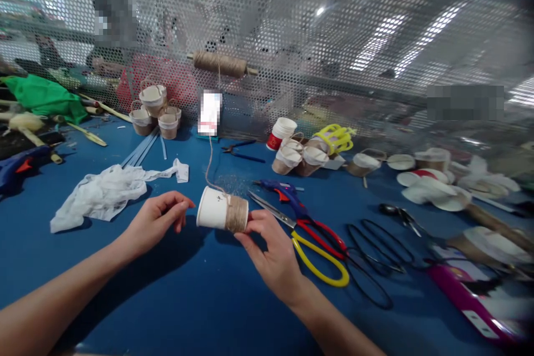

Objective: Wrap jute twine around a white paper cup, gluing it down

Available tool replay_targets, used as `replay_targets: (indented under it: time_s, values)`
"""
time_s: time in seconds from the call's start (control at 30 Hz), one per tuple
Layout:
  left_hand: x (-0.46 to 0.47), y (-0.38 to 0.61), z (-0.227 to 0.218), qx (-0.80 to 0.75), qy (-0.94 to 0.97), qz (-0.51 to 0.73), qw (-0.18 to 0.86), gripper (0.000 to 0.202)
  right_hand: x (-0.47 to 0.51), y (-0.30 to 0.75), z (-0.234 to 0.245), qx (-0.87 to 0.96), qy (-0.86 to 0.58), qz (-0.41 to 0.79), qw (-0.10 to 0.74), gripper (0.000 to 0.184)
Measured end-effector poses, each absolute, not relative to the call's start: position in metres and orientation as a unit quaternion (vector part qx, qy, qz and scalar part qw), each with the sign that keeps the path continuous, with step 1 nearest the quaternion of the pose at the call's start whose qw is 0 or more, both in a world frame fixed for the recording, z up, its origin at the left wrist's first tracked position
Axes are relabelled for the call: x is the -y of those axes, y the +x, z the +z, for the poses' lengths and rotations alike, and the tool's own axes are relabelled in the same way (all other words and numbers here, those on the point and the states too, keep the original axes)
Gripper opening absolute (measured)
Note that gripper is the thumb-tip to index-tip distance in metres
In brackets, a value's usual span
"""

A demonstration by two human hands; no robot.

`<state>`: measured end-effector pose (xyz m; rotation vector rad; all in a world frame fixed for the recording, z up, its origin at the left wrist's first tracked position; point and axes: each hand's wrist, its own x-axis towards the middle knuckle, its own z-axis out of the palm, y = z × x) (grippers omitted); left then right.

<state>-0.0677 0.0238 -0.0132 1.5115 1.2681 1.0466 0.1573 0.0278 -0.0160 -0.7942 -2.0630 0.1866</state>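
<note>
A white paper cup [212,208] lies sideways in the air, its bottom half wrapped in brown twine [237,213]. My right hand [271,253] grips the wrapped end between thumb and fingers. From the cup a strand of twine [209,164] runs up toward a twine roll [221,64] mounted on the mesh. Just left of the cup's rim, my left hand [161,219] hovers with loosely bent fingers, apart from the cup and with nothing visible in them. Beyond the right hand lie large scissors [319,250] with red and yellow handles, and a blue glue gun [287,194].
White gauzy cloth [106,189] and clear glue sticks [143,147] lie left. Twine-handled cups [154,100] are stacked behind them. Pliers [244,154], more cups [287,156], a black cable [375,247] and a purple object [467,300] occupy the back and right. Perforated metal mesh [292,22] stands behind.
</note>
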Motion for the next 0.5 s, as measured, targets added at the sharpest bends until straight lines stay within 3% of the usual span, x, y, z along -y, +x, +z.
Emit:
replay_targets:
  time_s: [0.33, 0.5]
  values:
    - [-0.0213, -0.0627, -0.0132, -0.429, 0.494, 0.494, 0.572, 0.016, -0.0340, 0.1574, -0.0182, 0.825, -0.316, 0.050, 0.466, 0.012]
    - [-0.0183, -0.0608, -0.0106, -0.427, 0.474, 0.510, 0.577, 0.019, -0.0312, 0.1529, -0.0172, 0.834, -0.301, 0.049, 0.460, 0.012]
